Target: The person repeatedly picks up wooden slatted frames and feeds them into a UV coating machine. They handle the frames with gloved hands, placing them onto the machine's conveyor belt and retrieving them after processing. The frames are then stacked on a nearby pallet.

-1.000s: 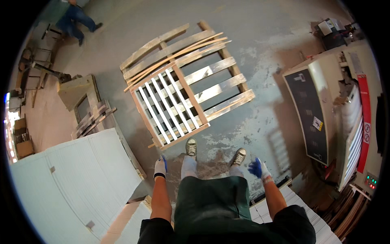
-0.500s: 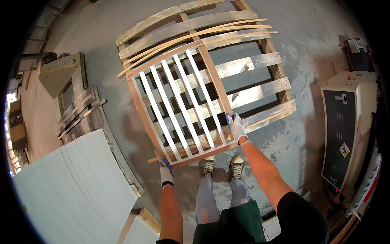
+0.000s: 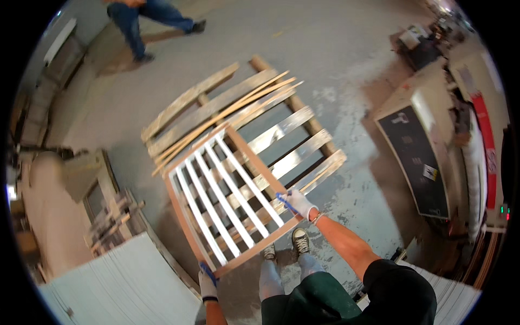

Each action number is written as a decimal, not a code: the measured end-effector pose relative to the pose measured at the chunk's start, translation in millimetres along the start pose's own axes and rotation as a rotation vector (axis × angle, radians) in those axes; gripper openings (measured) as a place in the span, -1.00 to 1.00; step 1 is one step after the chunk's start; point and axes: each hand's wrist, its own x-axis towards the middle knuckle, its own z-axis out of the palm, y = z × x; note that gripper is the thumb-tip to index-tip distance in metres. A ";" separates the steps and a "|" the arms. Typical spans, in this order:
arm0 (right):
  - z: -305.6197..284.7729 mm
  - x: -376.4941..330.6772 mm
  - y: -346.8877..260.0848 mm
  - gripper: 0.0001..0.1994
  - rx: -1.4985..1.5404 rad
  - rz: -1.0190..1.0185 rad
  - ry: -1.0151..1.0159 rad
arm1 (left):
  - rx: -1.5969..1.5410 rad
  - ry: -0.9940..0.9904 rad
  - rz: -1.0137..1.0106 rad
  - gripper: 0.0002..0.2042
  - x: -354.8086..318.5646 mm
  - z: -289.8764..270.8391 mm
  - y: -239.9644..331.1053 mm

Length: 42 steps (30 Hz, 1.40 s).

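A rectangular brown frame (image 3: 254, 250) with several white slats (image 3: 249, 180) across its opening is between my hands. My left hand (image 3: 207, 283), in a white and blue glove, grips its near left corner. My right hand (image 3: 299, 204), gloved alike, is closed around the right rail close to the near right corner. Beneath and beyond the frame lies a worn wooden pallet (image 3: 301, 151). Its boards show through the gaps between the slats. Thin wooden strips (image 3: 233, 111) rest across the pallet's far part.
White stacked panels (image 3: 124, 281) stand at my lower left, with a wooden structure (image 3: 105, 179) beyond them. To the right is a cabinet with a dark front (image 3: 414, 162). A person in jeans (image 3: 130, 27) is at the far left on the grey floor (image 3: 346, 103).
The view has turned and shifted, bringing a person into sight at the far left. The frame, still in both hands, now sits nearer and further left over the pallet.
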 end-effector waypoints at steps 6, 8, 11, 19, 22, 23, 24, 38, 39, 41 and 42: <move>-115.7 -203.0 -24.1 -0.55 0.069 0.044 0.090 | -0.141 -0.149 0.021 -0.41 -84.8 -18.9 5.4; -151.8 -280.0 1.3 -0.53 0.151 0.068 0.218 | -0.064 -0.223 0.041 -0.44 -120.9 -9.9 32.7; -204.9 -411.9 -4.3 -0.51 0.273 0.086 0.399 | 0.083 -0.343 0.166 -0.48 -161.1 9.7 81.0; -281.0 -616.0 87.5 -0.73 0.925 -0.190 0.948 | 0.669 -0.490 1.420 -0.58 -291.5 125.3 214.5; -301.1 -648.2 139.9 -0.70 1.115 -0.231 1.082 | 0.637 -0.699 1.343 -0.59 -351.3 206.0 257.4; -318.3 -658.4 158.8 -0.69 1.089 -0.239 1.116 | 0.567 -0.800 1.127 -0.56 -375.6 234.3 268.7; -330.8 -671.9 174.6 -0.68 1.090 -0.195 1.140 | 0.704 -0.677 1.408 -0.60 -383.1 267.0 269.0; -550.9 -712.4 364.8 -0.58 1.166 -0.101 1.218 | 0.979 -0.694 1.693 -0.71 -551.5 545.5 241.2; -557.8 -713.2 370.5 -0.60 1.182 -0.118 1.208 | 0.974 -0.680 1.818 -0.72 -548.9 555.6 239.5; -578.1 -705.6 366.8 -0.65 1.210 -0.189 1.154 | 0.973 -0.703 1.609 -0.72 -518.4 576.4 236.2; -589.7 -706.9 361.7 -0.67 1.229 -0.203 1.140 | 0.970 -0.738 1.473 -0.70 -522.2 583.8 236.5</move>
